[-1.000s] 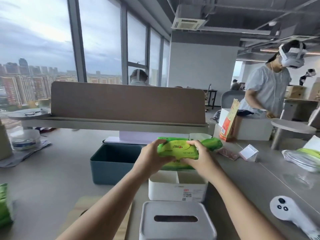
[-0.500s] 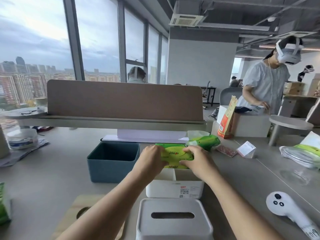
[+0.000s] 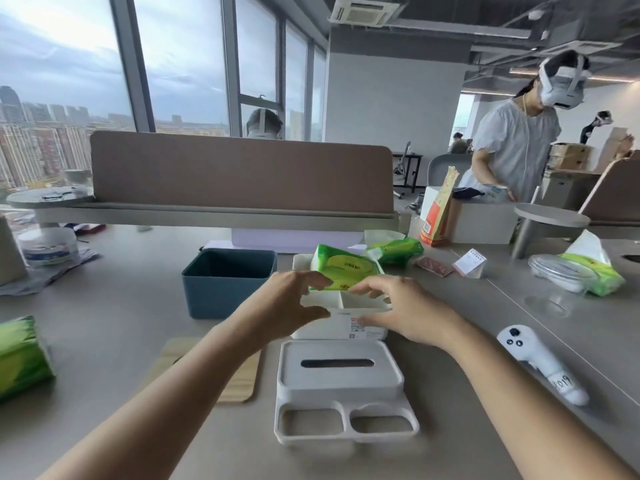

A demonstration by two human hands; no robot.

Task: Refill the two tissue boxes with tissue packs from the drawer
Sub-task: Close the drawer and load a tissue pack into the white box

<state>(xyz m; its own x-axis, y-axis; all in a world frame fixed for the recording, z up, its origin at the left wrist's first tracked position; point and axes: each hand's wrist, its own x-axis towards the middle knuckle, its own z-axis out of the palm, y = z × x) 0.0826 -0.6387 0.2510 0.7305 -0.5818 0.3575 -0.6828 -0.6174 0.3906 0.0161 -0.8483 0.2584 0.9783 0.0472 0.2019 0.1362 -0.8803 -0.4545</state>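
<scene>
a grey desk (image 3: 104, 341) fills the lower frame. at centre left an open teal box (image 3: 221, 289) is seen, its inside dark and its contents not made out. just right of it, a white tissue box (image 3: 346, 327) is open, with a barcode label too small to be read. a green tissue pack (image 3: 343, 270) with unreadable red print is tilted in its rear compartment. its slotted white lid (image 3: 341, 386) lies at lower centre. the left hand (image 3: 287, 306) and right hand (image 3: 405, 310) are held open, fingers loosely spread, at the box's front rim. "1019" is handwritten on a white controller (image 3: 540, 362) at right.
</scene>
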